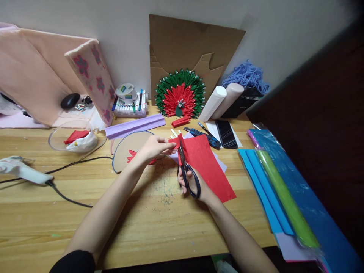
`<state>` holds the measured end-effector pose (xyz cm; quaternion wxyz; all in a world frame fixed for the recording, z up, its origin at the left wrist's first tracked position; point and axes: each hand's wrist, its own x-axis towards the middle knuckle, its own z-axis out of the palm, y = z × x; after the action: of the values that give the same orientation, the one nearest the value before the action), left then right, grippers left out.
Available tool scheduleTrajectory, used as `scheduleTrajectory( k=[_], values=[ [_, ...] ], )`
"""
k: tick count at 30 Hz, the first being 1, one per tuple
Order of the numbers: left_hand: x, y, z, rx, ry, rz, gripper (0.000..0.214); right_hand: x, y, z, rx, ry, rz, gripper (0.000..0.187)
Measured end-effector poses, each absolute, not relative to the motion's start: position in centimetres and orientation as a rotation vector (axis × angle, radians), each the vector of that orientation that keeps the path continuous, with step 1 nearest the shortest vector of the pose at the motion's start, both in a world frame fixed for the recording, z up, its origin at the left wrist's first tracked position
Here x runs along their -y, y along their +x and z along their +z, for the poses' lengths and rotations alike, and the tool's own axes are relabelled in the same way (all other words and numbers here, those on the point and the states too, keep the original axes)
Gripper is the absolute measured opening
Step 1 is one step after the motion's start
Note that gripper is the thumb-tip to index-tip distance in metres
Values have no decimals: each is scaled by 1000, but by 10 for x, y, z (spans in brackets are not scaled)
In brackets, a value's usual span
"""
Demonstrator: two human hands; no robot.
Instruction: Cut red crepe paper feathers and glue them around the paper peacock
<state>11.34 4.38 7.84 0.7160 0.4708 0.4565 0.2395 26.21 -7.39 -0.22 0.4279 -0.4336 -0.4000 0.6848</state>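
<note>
My right hand (pixel 190 182) grips a pair of black-handled scissors (pixel 195 189), fingers through the loops. Their blades point away from me, set against the edge of a red crepe paper sheet (pixel 210 163). Between the fingertips of my left hand (pixel 157 147) is pinched a strip of this red paper, just left of the blades. Whether the strip is still joined to the sheet cannot be made out. Partly behind my left hand lies a rounded cardboard piece (pixel 121 151) with a blue edge and red paper petals (pixel 131 156) on it.
A green and red paper peacock (pixel 180 96) leans on a cardboard sheet (pixel 196 45) at the back. Beyond the red sheet are a utility knife (pixel 212 141) and a phone (pixel 226 134). A glue gun (pixel 25 170) with its cord lies left; paper rolls (pixel 284 197) line the right.
</note>
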Motion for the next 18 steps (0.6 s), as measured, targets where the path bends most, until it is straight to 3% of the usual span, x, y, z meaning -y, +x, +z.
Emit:
scheduleTrajectory(
  k=[8, 18],
  values=[
    [-48, 108, 81, -1043, 1117, 484, 24, 71, 262, 12, 923, -1165, 1723, 53],
    [-48, 106, 82, -1069, 1255, 569, 13, 76, 265, 18, 1140, -1075, 1769, 67]
  ],
)
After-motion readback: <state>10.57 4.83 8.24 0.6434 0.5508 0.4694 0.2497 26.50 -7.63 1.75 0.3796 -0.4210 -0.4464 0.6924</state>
